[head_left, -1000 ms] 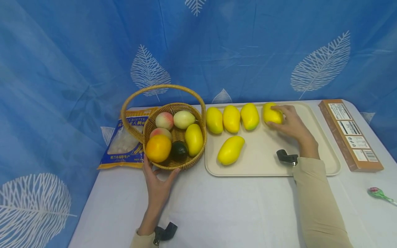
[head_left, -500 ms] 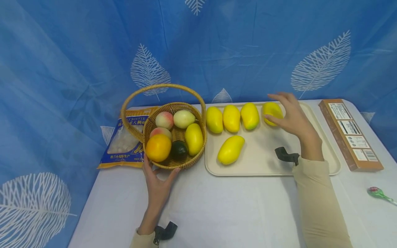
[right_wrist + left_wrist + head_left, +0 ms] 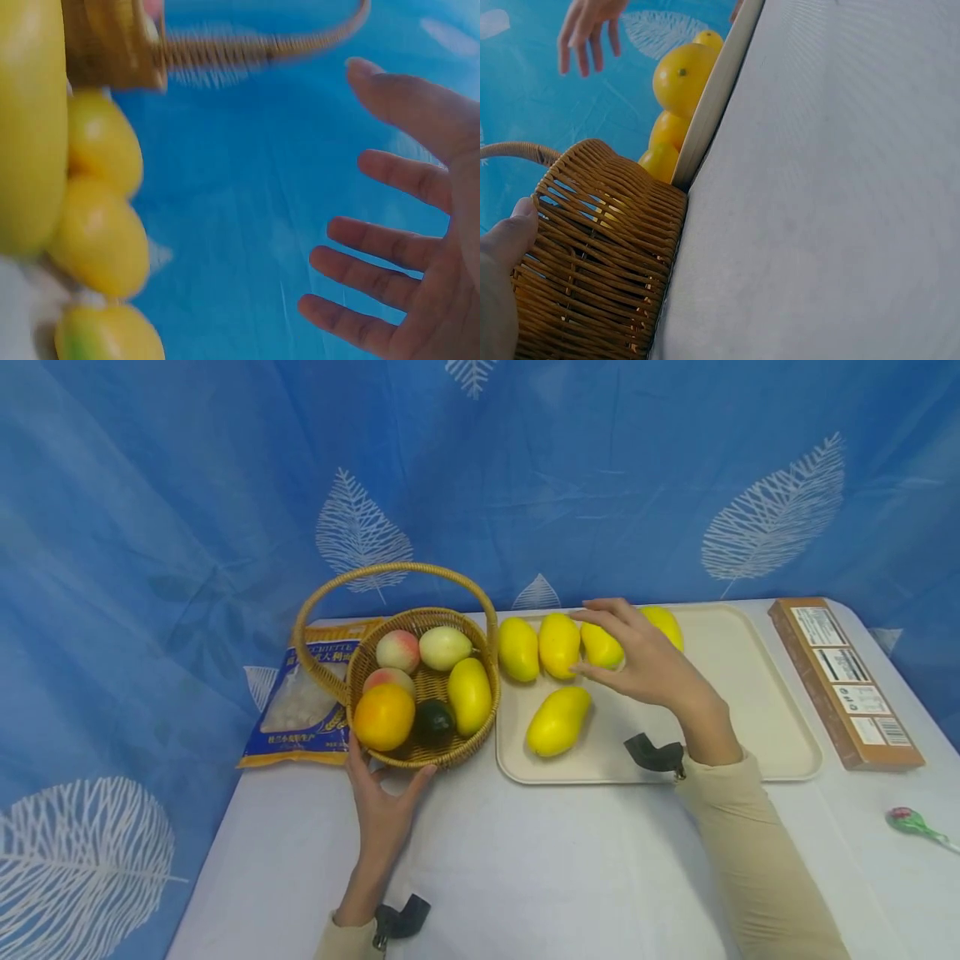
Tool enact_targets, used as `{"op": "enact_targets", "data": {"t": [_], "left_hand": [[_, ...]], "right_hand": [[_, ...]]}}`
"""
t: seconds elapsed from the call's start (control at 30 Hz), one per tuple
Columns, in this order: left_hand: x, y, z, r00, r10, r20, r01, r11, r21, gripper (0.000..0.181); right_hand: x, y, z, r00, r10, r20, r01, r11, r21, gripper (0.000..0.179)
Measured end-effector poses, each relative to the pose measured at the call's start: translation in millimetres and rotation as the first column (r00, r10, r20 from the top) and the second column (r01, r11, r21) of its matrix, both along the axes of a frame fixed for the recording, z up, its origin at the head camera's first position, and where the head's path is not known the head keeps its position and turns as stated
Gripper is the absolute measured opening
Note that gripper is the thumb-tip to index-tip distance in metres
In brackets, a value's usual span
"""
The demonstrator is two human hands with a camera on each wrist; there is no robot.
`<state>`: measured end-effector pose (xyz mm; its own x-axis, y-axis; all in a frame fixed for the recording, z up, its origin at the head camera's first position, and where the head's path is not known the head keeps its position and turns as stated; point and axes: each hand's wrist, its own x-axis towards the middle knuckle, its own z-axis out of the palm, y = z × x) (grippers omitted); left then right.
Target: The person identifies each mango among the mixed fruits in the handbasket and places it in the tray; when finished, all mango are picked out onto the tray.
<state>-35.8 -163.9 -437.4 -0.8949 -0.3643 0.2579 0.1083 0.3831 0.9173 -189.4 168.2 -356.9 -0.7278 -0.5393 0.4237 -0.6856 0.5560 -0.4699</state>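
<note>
My left hand [image 3: 384,814] holds the near side of a wicker basket [image 3: 480,747], its thumb [image 3: 517,225] at the rim in the left wrist view. Inside lie two peaches, a pale green-yellow fruit [image 3: 446,649], a mango [image 3: 470,697], an orange [image 3: 383,717] and a dark green avocado [image 3: 434,721]. Over the cream tray [image 3: 738,710], my right hand [image 3: 648,664] is spread and holds nothing. Its fingertips are near the second mango [image 3: 558,646] of the back row. It partly hides the two mangoes at the row's right. One mango [image 3: 558,721] lies in front.
A blue pasta bag [image 3: 300,710] lies left of the basket, partly under its handle. Right of the tray lies a long brown box [image 3: 847,685]. A green wrapped lollipop [image 3: 911,820] is at the right edge. A blue curtain hangs behind.
My right hand has let go of the mango at the row's right end, lifted, and moved left over the row. My left hand and the basket have stayed put.
</note>
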Motion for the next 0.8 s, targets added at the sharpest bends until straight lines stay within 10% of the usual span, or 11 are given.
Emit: {"op": "enact_targets", "data": {"t": [0.43, 0.8], "left_hand": [[-2.3, -0.2, -3.0, 0.999, -0.018, -0.035, 0.018, 1.000, 0.003, 0.111], [-1.1, -2.5, -2.8, 0.999, -0.017, -0.029, 0.016, 1.000, -0.009, 0.111]], "right_hand": [[20.7, -71.7, -18.6, 0.972, 0.234, 0.033, -0.236, 0.970, 0.052, 0.057], [2.1, -120.2, -37.5, 0.953, 0.300, 0.034, -0.302, 0.941, 0.154, 0.059]]}}
